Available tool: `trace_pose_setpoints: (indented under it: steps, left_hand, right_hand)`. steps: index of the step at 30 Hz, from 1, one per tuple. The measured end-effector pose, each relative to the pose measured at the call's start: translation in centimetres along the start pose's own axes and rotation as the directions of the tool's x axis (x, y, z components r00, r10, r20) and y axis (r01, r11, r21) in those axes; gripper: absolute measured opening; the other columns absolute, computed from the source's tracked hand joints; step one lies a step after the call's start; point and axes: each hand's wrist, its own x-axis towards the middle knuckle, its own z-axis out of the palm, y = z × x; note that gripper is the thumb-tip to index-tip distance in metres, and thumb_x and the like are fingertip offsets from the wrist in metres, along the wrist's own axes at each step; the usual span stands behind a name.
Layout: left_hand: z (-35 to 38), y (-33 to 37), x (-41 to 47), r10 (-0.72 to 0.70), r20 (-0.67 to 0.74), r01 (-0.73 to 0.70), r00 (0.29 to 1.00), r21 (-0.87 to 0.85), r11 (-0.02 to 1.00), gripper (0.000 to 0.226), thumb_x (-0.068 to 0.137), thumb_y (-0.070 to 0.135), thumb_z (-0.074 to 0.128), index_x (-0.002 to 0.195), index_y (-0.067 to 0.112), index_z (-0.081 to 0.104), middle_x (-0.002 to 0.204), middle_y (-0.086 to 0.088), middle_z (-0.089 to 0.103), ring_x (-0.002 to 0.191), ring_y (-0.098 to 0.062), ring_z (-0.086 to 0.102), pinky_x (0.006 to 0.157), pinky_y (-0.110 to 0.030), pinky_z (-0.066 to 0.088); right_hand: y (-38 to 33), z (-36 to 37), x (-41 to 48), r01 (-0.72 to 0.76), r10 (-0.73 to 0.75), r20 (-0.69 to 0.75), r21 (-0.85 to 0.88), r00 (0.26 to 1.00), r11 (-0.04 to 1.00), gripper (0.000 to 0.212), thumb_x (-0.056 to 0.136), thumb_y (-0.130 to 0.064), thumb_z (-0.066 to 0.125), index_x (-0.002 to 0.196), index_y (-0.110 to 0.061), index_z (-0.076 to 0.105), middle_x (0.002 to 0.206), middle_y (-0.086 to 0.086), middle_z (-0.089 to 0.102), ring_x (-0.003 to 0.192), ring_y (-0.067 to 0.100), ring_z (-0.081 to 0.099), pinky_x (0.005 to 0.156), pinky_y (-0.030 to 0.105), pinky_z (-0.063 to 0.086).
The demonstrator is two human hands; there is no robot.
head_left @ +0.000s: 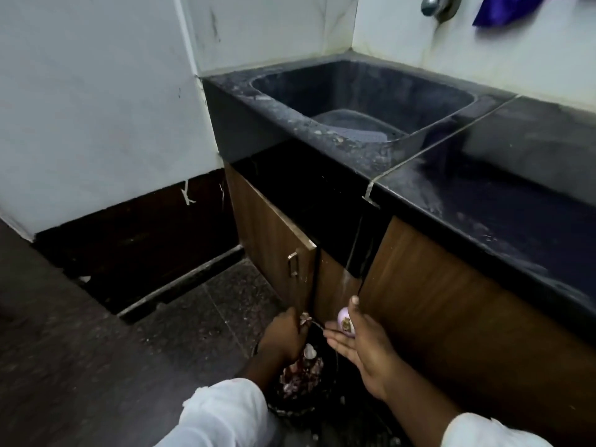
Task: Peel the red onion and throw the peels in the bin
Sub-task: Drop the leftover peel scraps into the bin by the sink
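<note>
Many peels [301, 374] in bin [288, 411], onion [346, 321] held

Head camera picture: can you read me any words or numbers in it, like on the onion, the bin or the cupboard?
None: no words, numbers or brands can be read anywhere in this view.
red onion in the right hand: a brownish spot, not a label.
peel in the left hand: no writing.
bin, cupboard door, sink, tap: plain, no writing.
</note>
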Motion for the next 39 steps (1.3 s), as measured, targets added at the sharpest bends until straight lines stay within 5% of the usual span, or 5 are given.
trace_pose_setpoints:
  steps: [7,19,27,32,39]
  left_hand:
    - [2.5,-0.4,1.9,-0.076,-0.033,0.082,0.997,0.259,0.962,0.062,0.089,0.071,0.055,0.129,0.024,0.056,0.135,-0.007,0.055,0.130,-0.033,0.052,0.108,-0.051,0.040]
    - [-2.9,4.4,-3.3,0.192,-0.365,-0.195,0.911,0.030,0.980,0.015,0.090,0.036,0.055,0.094,0.024,0.063,0.087,0.000,0.074,0.084,-0.024,0.071,0.070,-0.039,0.052]
    - [-7.9,14.6,-14.5,0.564,-0.571,-0.711,0.596,-0.049,0.702,0.036,0.101,0.029,0.061,0.136,0.023,0.067,0.131,0.013,0.060,0.125,-0.002,0.058,0.099,-0.015,0.047]
    - [-8.7,21.4,-18.6,0.570,-0.733,-0.851,0.371,-0.022,0.525,0.029,0.092,0.023,0.066,0.114,0.011,0.080,0.116,0.002,0.068,0.113,0.004,0.063,0.094,-0.009,0.047]
    - [-7.9,34.6,-23.9,0.656,-0.719,-0.960,0.229,-0.055,0.275,0.007,0.080,0.007,0.077,0.086,0.011,0.077,0.095,0.005,0.071,0.094,0.000,0.068,0.085,-0.008,0.048]
  right_hand:
    - [1.3,-1.9,1.8,-0.033,0.033,-0.008,0.035,0.999,0.999,0.057,0.097,-0.056,0.046,0.132,-0.012,0.051,0.113,0.017,0.075,0.099,0.022,0.076,0.087,0.033,0.061]
    - [-1.9,-1.1,-2.8,0.049,-0.047,0.086,-0.025,0.995,0.998,0.052,0.098,-0.058,0.046,0.117,-0.013,0.063,0.080,0.006,0.066,0.061,0.012,0.052,0.056,0.028,0.039]
    - [-6.6,-2.6,-11.1,0.185,-0.187,0.094,0.037,0.978,0.982,0.060,0.094,-0.068,0.039,0.134,-0.028,0.060,0.131,-0.002,0.068,0.113,0.013,0.067,0.092,0.030,0.056]
    - [-9.6,-5.8,-19.6,0.416,-0.416,0.025,0.008,0.909,0.910,0.044,0.102,-0.052,0.038,0.117,-0.020,0.063,0.107,-0.003,0.074,0.080,0.003,0.071,0.060,0.015,0.053]
    - [-13.4,-14.9,-29.5,0.706,-0.716,-0.231,-0.139,0.659,0.695,0.048,0.093,-0.068,0.047,0.098,-0.022,0.060,0.087,-0.005,0.064,0.083,0.011,0.058,0.078,0.035,0.048]
